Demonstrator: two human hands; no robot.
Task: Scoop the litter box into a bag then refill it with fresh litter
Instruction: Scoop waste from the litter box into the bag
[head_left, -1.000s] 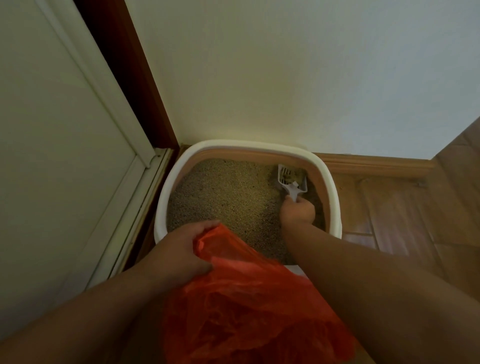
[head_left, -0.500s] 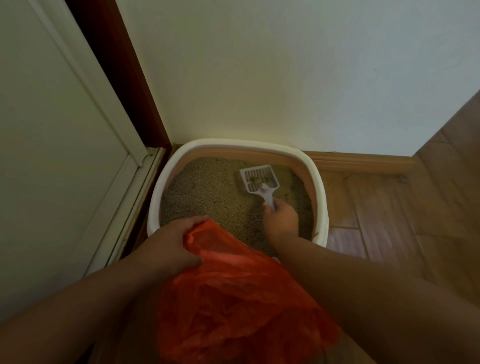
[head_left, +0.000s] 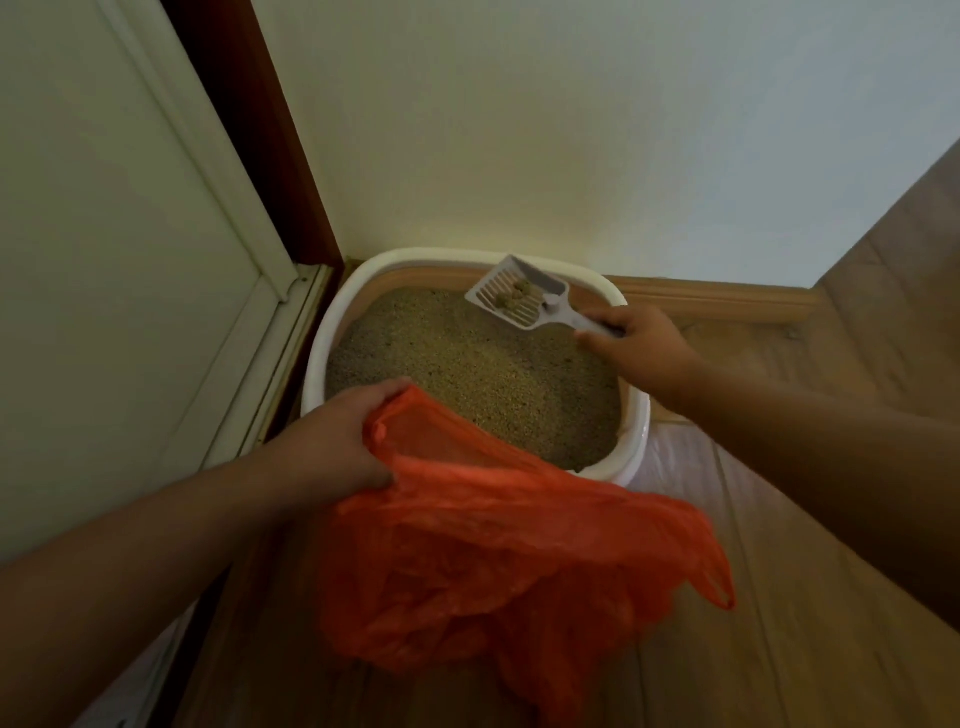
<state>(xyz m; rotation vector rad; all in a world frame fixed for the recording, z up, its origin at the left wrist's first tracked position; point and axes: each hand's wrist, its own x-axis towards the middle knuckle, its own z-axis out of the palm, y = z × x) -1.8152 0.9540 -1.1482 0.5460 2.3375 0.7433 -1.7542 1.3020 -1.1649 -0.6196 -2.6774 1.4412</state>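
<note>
orange bag (head_left: 498, 545), white (slotted) scoop (head_left: 519, 300), tan litter (head_left: 467, 374)

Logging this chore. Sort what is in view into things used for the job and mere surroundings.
In use: litter box; litter; slotted scoop with clumps, held in right hand; orange plastic bag, held by left hand.

Surroundings: door; wall; baseboard; wood floor.

Home corner, litter box (head_left: 332, 332), wooden floor (head_left: 779, 597)

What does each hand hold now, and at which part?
The right hand holds the white scoop by the end of its handle. The left hand grips the orange bag at the rim of its opening.
</note>
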